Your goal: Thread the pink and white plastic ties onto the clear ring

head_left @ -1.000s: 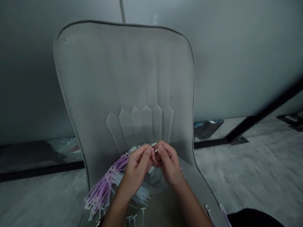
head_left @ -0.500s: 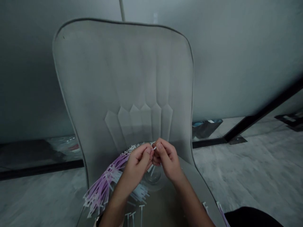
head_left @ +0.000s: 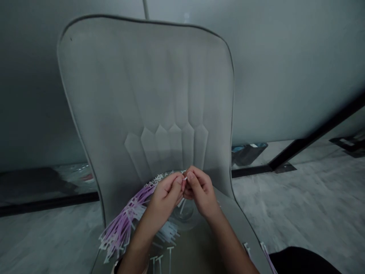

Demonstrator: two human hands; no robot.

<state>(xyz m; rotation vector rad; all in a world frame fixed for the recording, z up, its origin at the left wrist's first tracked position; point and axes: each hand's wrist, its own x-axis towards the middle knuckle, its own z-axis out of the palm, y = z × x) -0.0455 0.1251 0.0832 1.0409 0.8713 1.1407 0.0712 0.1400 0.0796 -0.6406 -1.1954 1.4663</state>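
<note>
Pinched above the seat of a grey, quilted, dark-piped chair [head_left: 148,83], a small, slim white piece [head_left: 185,178] sits between two bare hands. The left hand [head_left: 168,194] and right hand [head_left: 201,190] meet at the thumbs, fingers drawn nearly closed on the piece from either side; other fingers curl beneath, and how much they cover cannot be told.

Little has changed in the past second: the hands stay together in front of the chair's backrest, the piece sitting slightly closer to the left thumb. Close fingertip handling appears to be still under way, with no sign of release. The visible part of the piece is short, its long axis running across from hand to hand at a slight slant, the right end higher, toward the backrest. Which end is its head cannot be told.

Below the hands, a clear round dish [head_left: 186,226] rests on the chair's seat. Left of it on the seat lies a fanned bundle of purple, white-ended sticks [head_left: 122,224], beside pale bluish-white sticks [head_left: 168,230]. Loose white T-ended sticks [head_left: 170,258] lie toward the chair's front; more purple sticks [head_left: 268,258] show at its right edge, near a black-clothed knee [head_left: 302,260].
</note>
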